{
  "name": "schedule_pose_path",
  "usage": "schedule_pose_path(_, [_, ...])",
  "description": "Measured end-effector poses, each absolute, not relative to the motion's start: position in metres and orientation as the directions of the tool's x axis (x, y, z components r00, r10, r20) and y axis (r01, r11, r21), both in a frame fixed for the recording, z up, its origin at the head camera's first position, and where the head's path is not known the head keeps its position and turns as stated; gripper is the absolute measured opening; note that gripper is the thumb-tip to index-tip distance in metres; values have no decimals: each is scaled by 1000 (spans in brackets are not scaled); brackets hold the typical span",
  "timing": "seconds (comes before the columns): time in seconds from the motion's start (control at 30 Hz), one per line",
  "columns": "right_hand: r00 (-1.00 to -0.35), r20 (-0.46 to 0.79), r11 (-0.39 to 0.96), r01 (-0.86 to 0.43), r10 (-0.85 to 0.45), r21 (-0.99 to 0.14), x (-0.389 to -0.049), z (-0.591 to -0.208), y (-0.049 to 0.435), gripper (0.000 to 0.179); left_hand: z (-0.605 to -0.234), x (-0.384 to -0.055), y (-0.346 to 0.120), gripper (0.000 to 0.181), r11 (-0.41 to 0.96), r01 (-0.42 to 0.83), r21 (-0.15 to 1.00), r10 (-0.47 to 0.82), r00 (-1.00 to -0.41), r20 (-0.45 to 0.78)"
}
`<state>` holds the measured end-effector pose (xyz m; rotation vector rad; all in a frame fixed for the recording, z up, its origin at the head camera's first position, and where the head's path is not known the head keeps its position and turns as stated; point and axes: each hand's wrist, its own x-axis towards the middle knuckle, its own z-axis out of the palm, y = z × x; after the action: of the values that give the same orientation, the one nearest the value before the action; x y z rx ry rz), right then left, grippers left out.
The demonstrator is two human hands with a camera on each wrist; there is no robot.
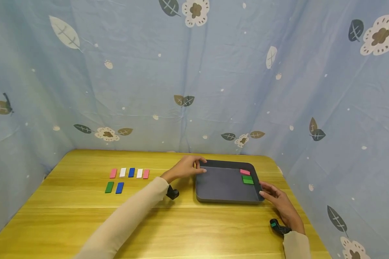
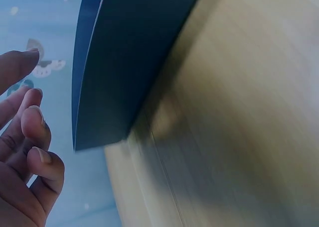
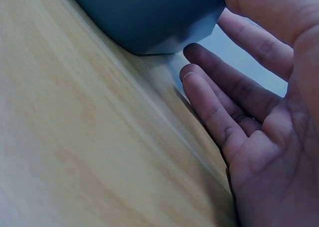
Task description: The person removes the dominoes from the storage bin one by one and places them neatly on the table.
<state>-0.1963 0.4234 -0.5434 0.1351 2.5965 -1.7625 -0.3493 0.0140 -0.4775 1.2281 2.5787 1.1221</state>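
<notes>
Right hand point(image 1: 280, 205): fingers extended, at the right wall of the dark gray tray point(image 1: 222, 185), right half of the worktop point(image 1: 197, 230). Left side: two near tiles point(image 1: 119, 187). Tray interior, far right: green and pink tiles point(image 1: 247, 181). Left hand point(image 1: 184, 167): thumb and forefinger apart, at the far-left rim.

L hand point(image 2: 20, 172), fingers part-bent, just beside dk blue-grey, flat-walled tray point(image 2: 119, 72); tray's corner nr edge of lt-brown wood table point(image 2: 239, 112), blurry shadow point(image 2: 192, 167) alongside. Bkgd: lt-blue cloth point(image 2: 92, 187) w/ leaf & flower prints point(image 2: 49, 67).
</notes>
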Motion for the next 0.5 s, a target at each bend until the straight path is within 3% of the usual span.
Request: schedule_pose_path(0.5, [-997, -47, 351, 67, 65, -934, -197, -542, 423, 63, -477, -350, 74, 35, 384, 664, 641, 734, -641, 224])
